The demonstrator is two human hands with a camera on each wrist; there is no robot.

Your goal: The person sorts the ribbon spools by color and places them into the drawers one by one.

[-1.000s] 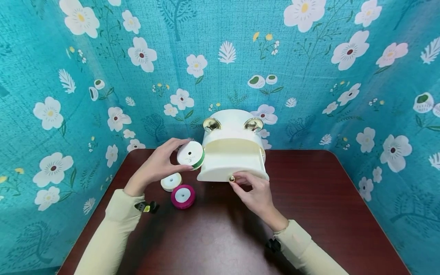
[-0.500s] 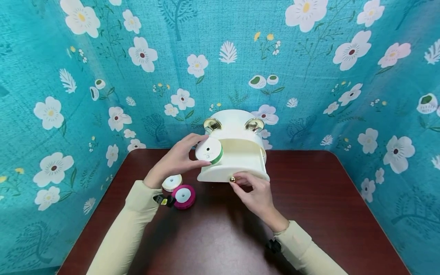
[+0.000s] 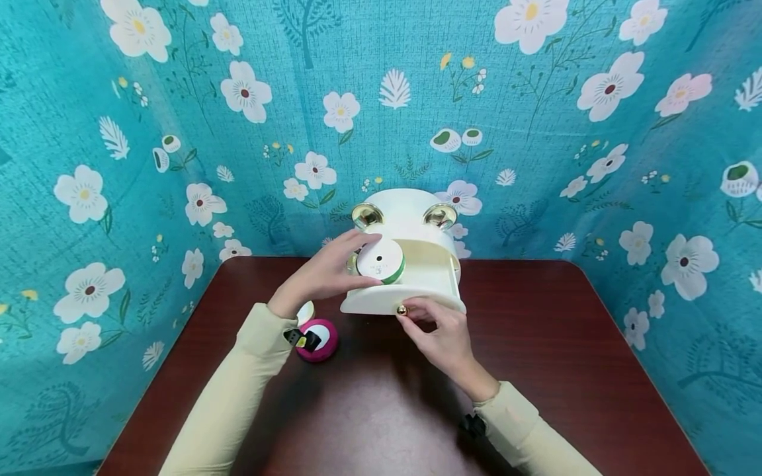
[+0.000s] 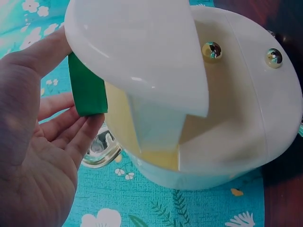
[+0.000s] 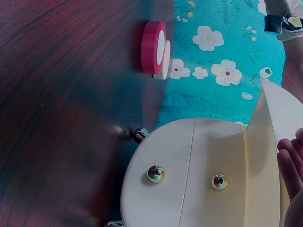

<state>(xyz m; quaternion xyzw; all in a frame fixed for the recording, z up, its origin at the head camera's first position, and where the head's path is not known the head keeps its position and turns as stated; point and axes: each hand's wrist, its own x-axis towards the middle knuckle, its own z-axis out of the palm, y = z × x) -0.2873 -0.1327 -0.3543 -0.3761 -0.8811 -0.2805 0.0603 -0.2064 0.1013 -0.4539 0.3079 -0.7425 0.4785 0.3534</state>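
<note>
In the head view my left hand (image 3: 324, 273) grips a spool of green ribbon (image 3: 381, 259) with a white face, tilted over the opening of a pulled-out drawer (image 3: 387, 301). The left wrist view shows the green edge of the ribbon spool (image 4: 88, 87) between thumb and fingers, behind the drawer front. My right hand (image 3: 437, 330) pinches the drawer's gold knob (image 3: 402, 309). The drawer belongs to a white rounded cabinet (image 3: 401, 208). Two more gold knobs (image 5: 156, 174) show below it in the right wrist view. The drawer's inside is partly hidden.
A magenta ribbon spool (image 3: 324, 350) lies on the dark red-brown table (image 3: 381, 410), partly behind the left wrist camera. A cream-white spool (image 3: 305, 313) sits just beyond it, mostly covered by the left arm. Flowered blue cloth (image 3: 393, 132) hangs behind the table and at both sides.
My left hand has carried the green ribbon spool rightward, from beside the cabinet to over the drawer. The right hand stays on the knob and the drawer stays pulled out.
</note>
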